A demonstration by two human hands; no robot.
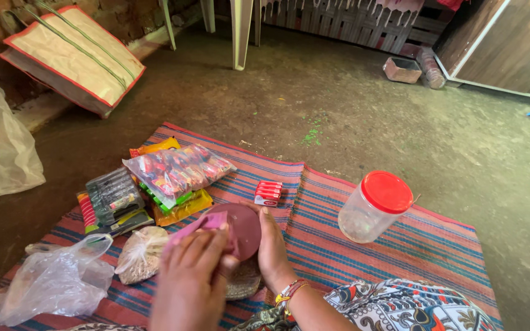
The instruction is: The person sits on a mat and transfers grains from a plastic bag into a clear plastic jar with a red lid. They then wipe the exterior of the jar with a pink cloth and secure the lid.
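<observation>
My left hand [190,279] pinches a pink cloth or wrapper [199,224] against a round maroon lid [243,228]. My right hand [273,248], with bangles at the wrist, grips the right edge of that lid. Under the lid, part of a round container [245,283] shows, mostly hidden by my hands. All of this is low over a striped mat [338,257].
A clear plastic jar with a red lid [375,207] lies tilted on the mat at right. A small red pack [268,192], bundles of sachets [176,170], dark packets [113,197], a tied bag of grains [139,254] and a crumpled plastic bag [56,281] lie at left. Chair legs [240,34] stand behind.
</observation>
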